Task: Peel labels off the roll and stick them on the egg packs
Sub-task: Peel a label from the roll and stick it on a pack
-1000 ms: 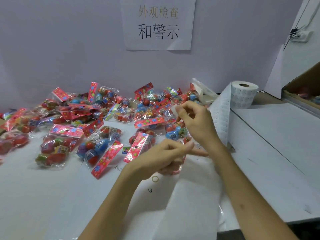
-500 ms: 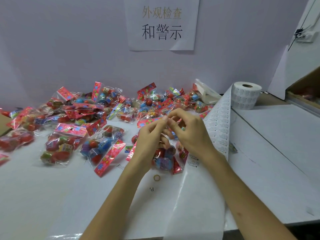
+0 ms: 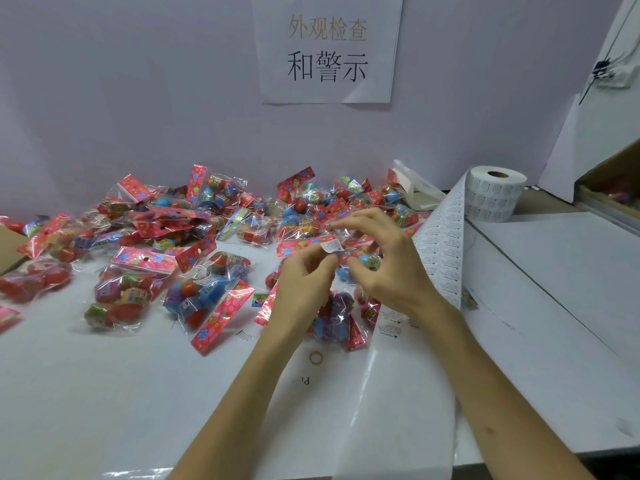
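My left hand (image 3: pixel 304 282) grips a clear egg pack (image 3: pixel 337 320) that hangs below it over the table. A small white label (image 3: pixel 331 244) sits at the left fingertips, on the top of that pack. My right hand (image 3: pixel 388 261) hovers just right of the label, fingers curved, thumb and forefinger apart, with nothing between them. The label roll (image 3: pixel 495 194) stands at the back right. Its printed strip (image 3: pixel 443 244) runs down behind my right wrist, and bare backing paper (image 3: pixel 398 427) trails to the front edge.
Several packs of coloured eggs with red header cards (image 3: pixel 145 261) lie heaped across the white table (image 3: pixel 104 393) from left to centre. A rubber band (image 3: pixel 316 357) lies under my hands. A cardboard box (image 3: pixel 613 188) is at the far right, and a paper sign (image 3: pixel 327 46) hangs on the wall.
My right hand came left from the label strip and met the left hand at the pack. The hands have now parted slightly, and the label shows at the left fingertips.
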A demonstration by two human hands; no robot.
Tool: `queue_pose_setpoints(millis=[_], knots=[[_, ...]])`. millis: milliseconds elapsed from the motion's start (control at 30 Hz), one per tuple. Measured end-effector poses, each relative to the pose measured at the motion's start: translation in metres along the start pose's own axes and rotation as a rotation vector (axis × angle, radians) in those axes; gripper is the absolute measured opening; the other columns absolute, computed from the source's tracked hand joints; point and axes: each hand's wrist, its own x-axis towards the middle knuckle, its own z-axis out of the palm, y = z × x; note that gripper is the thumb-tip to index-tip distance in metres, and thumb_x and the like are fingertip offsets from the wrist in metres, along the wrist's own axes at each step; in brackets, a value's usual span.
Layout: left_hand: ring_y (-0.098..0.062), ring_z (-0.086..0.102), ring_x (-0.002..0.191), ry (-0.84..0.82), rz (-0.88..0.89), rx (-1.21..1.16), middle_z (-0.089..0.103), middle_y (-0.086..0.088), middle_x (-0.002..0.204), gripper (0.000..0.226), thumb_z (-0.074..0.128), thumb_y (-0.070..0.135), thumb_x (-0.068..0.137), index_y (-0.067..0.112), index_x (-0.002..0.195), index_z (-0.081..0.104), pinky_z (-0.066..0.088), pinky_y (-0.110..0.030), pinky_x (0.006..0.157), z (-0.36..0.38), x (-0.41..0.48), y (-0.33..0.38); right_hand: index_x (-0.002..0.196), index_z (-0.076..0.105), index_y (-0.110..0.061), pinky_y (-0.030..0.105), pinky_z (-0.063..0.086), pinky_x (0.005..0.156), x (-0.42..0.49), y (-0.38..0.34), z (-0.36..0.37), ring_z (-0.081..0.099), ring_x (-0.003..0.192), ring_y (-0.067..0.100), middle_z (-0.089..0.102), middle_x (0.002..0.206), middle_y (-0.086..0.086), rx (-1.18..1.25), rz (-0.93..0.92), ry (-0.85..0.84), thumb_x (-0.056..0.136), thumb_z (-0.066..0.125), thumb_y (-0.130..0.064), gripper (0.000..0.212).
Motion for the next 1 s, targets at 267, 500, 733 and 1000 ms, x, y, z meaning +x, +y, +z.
queue_pose_setpoints(millis=[267,500,733,1000], knots=[[-0.004,0.037,0.055,-0.02,0.167,0.238,0.043,0.011,0.059,0.017,0.059,0.004,0.093,0.017,0.095,0.069,0.035,-0.014,0.053,0.0031,-0.0025,-0.0023,0.095,0.076,-0.019,0.027,0.052,0.087,-0.0002,0.0027,0.0031,0.059,0.101,0.012,0.059,0.101,-0.006,-0.087,-0.042,0.078,0.082,0.083,-0.015,0.015],[-0.004,0.04,0.054,-0.072,0.121,0.197,0.049,0.019,0.052,0.036,0.055,-0.004,0.09,0.027,0.095,0.072,0.034,-0.013,0.052,0.0028,-0.0023,-0.0004,0.084,0.067,-0.018,0.027,0.053,0.083,-0.0003,0.0051,0.0057,0.058,0.097,0.008,0.056,0.1,-0.007,-0.141,-0.048,0.078,0.076,0.085,-0.009,0.021],[-0.006,0.044,0.053,-0.008,0.075,0.116,0.052,0.008,0.059,0.049,0.053,-0.004,0.091,0.026,0.129,0.065,0.04,-0.017,0.051,0.0032,-0.0021,0.0002,0.081,0.066,-0.017,0.022,0.05,0.083,-0.0011,0.0037,0.0058,0.06,0.096,0.011,0.058,0.097,-0.004,-0.111,-0.022,0.088,0.077,0.081,-0.004,0.02],[-0.017,0.046,0.057,0.25,0.034,-0.103,0.057,-0.012,0.069,0.039,0.052,-0.003,0.095,0.025,0.122,0.056,0.04,-0.03,0.05,-0.0044,-0.0011,0.0041,0.124,0.06,-0.03,0.031,0.054,0.083,-0.0031,-0.0003,0.0069,0.064,0.082,0.001,0.066,0.09,-0.018,-0.064,0.232,-0.115,0.093,0.07,-0.033,0.033]])
